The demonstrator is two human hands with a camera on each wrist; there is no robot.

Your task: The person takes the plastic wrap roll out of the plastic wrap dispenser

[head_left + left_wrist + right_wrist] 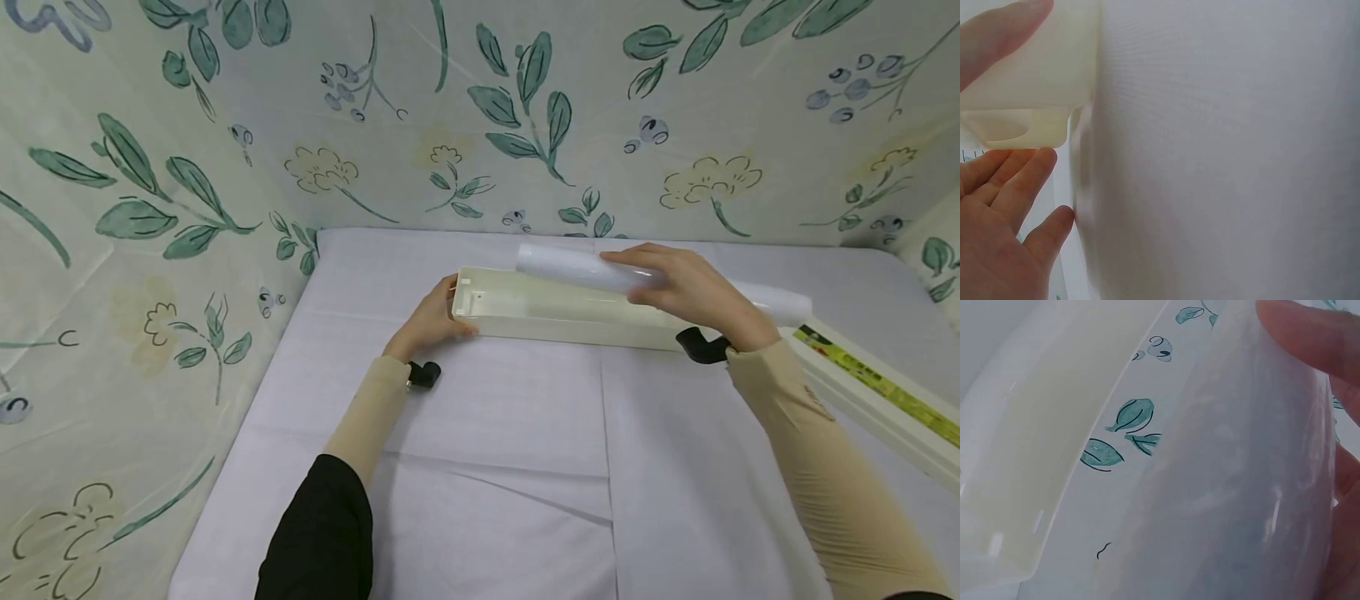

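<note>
A long, open cream plastic box (570,329) lies along the far part of the table. My left hand (429,321) holds its left end, with the thumb on the front wall and fingertips (1047,156) against the end in the left wrist view. Over the box, my right hand (693,287) grips a shiny whitish roll of plastic film (566,265). The roll slants down to the right, and the hand covers its middle. In the right wrist view, the film roll (1229,475) is beside the box (1041,444), apart from it.
A long white lid-like piece (832,375) with a yellow-green label strip lies at the right, by my right forearm. A white cloth (510,450) covers the table. Leaf-patterned fabric (420,167) hangs behind and at the left. Black wrist mounts (425,375) sit under both wrists.
</note>
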